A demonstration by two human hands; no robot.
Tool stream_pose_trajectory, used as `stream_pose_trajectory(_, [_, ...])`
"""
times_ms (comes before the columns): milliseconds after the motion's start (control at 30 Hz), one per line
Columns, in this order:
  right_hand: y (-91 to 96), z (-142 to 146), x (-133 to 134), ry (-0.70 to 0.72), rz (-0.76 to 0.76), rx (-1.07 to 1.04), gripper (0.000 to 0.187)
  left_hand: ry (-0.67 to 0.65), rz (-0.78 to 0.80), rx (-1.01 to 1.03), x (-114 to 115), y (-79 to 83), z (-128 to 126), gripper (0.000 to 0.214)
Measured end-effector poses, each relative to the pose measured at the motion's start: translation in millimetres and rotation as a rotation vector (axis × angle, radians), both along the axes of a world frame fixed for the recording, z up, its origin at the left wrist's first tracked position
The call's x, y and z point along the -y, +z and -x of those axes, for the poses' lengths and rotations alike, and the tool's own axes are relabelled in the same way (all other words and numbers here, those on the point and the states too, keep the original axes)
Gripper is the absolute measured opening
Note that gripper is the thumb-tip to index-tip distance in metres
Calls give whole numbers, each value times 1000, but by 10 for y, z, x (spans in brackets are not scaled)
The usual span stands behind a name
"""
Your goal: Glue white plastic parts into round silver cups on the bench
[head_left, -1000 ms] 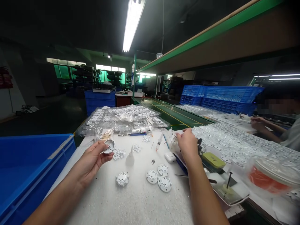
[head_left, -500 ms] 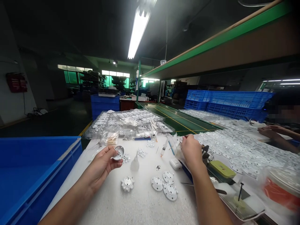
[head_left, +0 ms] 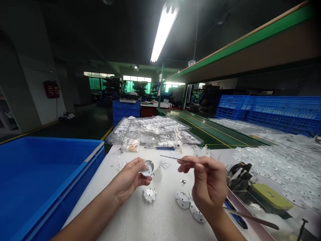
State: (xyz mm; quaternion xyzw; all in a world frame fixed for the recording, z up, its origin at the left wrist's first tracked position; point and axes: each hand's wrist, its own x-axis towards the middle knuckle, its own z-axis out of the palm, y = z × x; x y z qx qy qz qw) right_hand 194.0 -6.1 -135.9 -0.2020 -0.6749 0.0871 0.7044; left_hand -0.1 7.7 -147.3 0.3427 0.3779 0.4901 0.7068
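Observation:
My left hand [head_left: 126,184] pinches a small round metal cup [head_left: 149,168] between thumb and fingers, its hollow side turned toward me. In my right hand [head_left: 209,182] is a thin dark rod-like tool [head_left: 168,157], gripped in the fingertips with its tip pointing left, apart from the cup. A white squeeze bottle [head_left: 158,174] stands just right of the cup. Below the cup sits a white round part with a knobbed rim [head_left: 149,194]. Several flat white discs [head_left: 182,199] lie by my right hand, which partly covers them. Tiny metal pieces [head_left: 183,182] lie above the discs.
A blue bin [head_left: 50,180] stands left of the white table [head_left: 120,221]. Cotton swabs [head_left: 132,146], pens [head_left: 164,148] and bagged trays of white parts [head_left: 155,124] are at the back. A tool holder [head_left: 240,175], a yellow-lidded box [head_left: 272,195] and many discs [head_left: 276,174] fill the right.
My right hand has come left and toward me from the tools at the right, now with the thin tool in it. My left hand still holds the cup. The view has turned left.

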Motion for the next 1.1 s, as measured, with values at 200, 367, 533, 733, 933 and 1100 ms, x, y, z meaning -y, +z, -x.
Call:
stream_pose_trajectory(200, [-143,66,-29,84,121,157,14,-61,-31,-11,28,-5,-32,15])
stream_pose_trajectory(367, [-144,99,-51,36,129,223,12,-95,-17,-21,49,6,-57,13])
stream_pose_trajectory(533, [-140,127,-55,-15,154,247,9,-111,-27,-39,59,11,-63,11])
stream_pose_trajectory(733, [-140,121,-25,18,177,178,8,-112,-23,-43,51,15,-69,10])
stream_pose_trajectory(933, [80,-42,-113,149,295,-174,8,-102,-2,-55,36,-1,-25,15])
stream_pose_trajectory(1100, [295,-578,-291,-236,144,-356,14,-107,-13,-45,47,1,-18,15])
